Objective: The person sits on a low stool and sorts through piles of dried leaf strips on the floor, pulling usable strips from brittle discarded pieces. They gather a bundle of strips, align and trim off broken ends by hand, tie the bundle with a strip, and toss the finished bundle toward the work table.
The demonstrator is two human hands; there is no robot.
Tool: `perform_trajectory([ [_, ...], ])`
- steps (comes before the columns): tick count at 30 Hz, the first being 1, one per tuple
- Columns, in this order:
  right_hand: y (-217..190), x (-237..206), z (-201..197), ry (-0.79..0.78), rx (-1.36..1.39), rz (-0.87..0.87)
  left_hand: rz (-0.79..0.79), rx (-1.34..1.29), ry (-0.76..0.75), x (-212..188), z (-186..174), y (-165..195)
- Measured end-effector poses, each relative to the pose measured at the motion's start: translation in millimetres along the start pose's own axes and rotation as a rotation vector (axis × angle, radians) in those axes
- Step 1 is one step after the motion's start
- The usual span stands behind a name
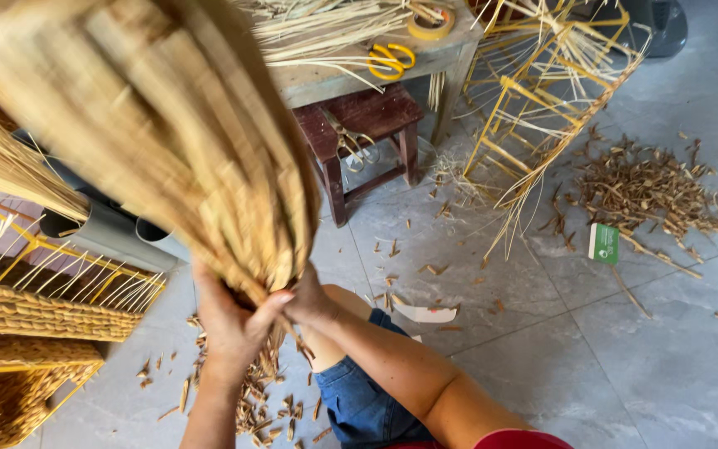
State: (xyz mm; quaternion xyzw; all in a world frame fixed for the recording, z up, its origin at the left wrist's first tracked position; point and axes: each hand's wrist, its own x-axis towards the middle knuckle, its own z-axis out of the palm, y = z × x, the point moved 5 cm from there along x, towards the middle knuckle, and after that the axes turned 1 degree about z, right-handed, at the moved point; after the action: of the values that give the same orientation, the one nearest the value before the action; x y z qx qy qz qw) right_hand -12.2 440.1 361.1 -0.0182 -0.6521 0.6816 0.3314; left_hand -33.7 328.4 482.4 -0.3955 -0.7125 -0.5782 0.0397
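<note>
Above the grey tiled floor (625,366), close to the lens: a large woven piece of tan, flat dried-fibre strands (159,125), blurred, ribbed, its upper end cut off by the frame. Left hand (230,320) clamped around the narrow lower end, thumb across the strands, forearm rising from the bottom edge. Right hand (309,299) pressed against the same end, fingers hidden behind it, grip hard to make out; elbow bent over a knee in blue denim shorts (359,399). Beneath the hands, a scatter of short brown fibre offcuts (251,399). Along the floor's left edge, coarse braided baskets on yellow wire frames (18,316). Toward the far edge, a dark red wooden stool (359,125), yellow-handled scissors (390,58) on a worn counter (334,79), a bare yellow wire frame (542,91).
</note>
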Motion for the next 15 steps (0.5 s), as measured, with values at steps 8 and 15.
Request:
perform_trajectory([
  [8, -72.6, 77.2, -187.6, 0.345, 0.026, -0.222, 0.255, 0.366, -0.037, -22.6, 67.2, 18.4],
  [15, -137.3, 97.7, -367.7, 0.583, -0.3, -0.304, 0.196, 0.399, -0.129, -52.6, 110.9, -17.8],
])
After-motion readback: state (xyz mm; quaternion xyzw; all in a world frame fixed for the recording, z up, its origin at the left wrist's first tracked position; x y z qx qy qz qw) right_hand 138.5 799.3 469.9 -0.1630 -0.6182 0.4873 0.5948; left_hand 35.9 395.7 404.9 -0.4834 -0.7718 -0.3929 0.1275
